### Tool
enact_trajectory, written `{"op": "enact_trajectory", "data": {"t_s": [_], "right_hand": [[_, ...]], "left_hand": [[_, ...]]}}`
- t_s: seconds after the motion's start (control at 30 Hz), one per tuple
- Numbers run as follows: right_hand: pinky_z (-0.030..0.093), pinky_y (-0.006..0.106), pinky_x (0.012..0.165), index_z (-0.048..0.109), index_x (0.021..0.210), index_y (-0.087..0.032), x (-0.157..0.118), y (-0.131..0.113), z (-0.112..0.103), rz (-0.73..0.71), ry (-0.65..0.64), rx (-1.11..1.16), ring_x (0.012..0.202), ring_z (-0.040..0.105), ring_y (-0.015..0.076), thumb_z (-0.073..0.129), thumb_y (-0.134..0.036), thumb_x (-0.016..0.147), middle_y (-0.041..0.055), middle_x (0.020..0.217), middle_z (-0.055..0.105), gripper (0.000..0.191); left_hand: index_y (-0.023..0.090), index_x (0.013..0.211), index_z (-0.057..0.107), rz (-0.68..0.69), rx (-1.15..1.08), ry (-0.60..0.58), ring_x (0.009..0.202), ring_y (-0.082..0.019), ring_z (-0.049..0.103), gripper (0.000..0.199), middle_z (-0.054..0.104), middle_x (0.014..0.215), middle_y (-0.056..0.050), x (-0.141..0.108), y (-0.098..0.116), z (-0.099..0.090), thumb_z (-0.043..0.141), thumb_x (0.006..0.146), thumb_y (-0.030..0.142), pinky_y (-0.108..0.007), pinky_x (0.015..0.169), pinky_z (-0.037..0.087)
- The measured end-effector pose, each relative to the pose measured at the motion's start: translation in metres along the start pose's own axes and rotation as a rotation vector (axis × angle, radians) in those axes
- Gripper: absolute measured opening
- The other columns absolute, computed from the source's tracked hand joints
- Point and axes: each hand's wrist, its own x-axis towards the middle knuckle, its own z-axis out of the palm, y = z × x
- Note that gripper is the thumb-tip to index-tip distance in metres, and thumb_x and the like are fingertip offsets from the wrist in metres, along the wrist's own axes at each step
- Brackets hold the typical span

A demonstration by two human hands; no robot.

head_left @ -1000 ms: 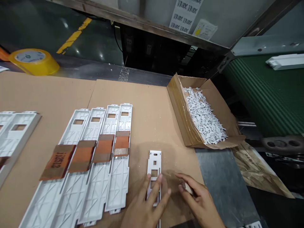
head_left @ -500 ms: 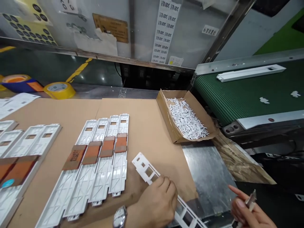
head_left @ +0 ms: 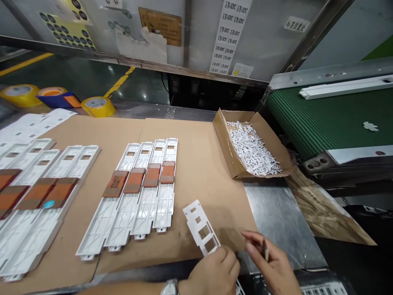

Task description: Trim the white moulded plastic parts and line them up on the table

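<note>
My left hand [head_left: 213, 272], with a watch [head_left: 170, 287] at its wrist, is closed around a long white plastic frame [head_left: 202, 229] with rectangular openings. The frame slants from the cardboard sheet down under the hand. Just to the right, my right hand [head_left: 272, 264] holds a small tool [head_left: 265, 250], mostly hidden by the fingers; its tip shows between thumb and fingers. To the left lie several white plastic panels [head_left: 138, 213] side by side, with orange-brown blocks [head_left: 134, 180] across them.
An open cardboard box [head_left: 227, 143] of small white pieces [head_left: 253, 149] stands at the back. Behind it on the right runs a green conveyor [head_left: 331, 119] with a long white part [head_left: 344, 88]. More panels [head_left: 69, 164] and tape rolls [head_left: 98, 106] are at left.
My right hand has moved left, close to my left hand and the white frame. The view has shifted, so the panels and box sit differently in it.
</note>
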Motion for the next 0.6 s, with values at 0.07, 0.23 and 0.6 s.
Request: {"op": "enact_trajectory", "data": {"t_s": [0.07, 0.23, 0.6], "right_hand": [[0.051, 0.032, 0.083, 0.065, 0.103, -0.019, 0.011, -0.021, 0.016, -0.064, -0.076, 0.005, 0.089, 0.064, 0.0214, 0.059, -0.042, 0.081, 0.0081, 0.096, 0.068, 0.033], [0.050, 0.027, 0.074, 0.062, 0.101, -0.018, 0.032, -0.052, 0.051, -0.154, -0.242, 0.038, 0.083, 0.061, 0.0172, 0.066, -0.033, 0.075, 0.0032, 0.090, 0.066, 0.030], [0.038, 0.020, 0.048, 0.055, 0.072, -0.018, 0.055, -0.034, -0.024, -0.110, 0.135, -0.043, 0.052, 0.046, 0.0102, 0.051, -0.050, 0.085, -0.0024, 0.059, 0.051, 0.034]], "left_hand": [[0.014, 0.076, 0.066, -0.002, -0.011, 0.029, 0.070, -0.017, 0.050, 0.025, 0.061, 0.074, -0.003, -0.003, 0.006, -0.001, 0.052, 0.084, 0.034, -0.032, 0.064, 0.031], [0.015, 0.076, 0.066, -0.003, -0.028, 0.123, 0.069, -0.015, 0.051, 0.014, 0.061, 0.070, 0.000, -0.008, 0.018, -0.004, 0.060, 0.078, 0.028, -0.029, 0.065, 0.034], [0.020, 0.115, 0.053, -0.133, -0.056, 0.067, 0.053, -0.017, 0.049, 0.035, 0.054, 0.064, -0.002, -0.019, -0.018, -0.034, 0.048, 0.081, 0.020, -0.029, 0.050, 0.035]]}}
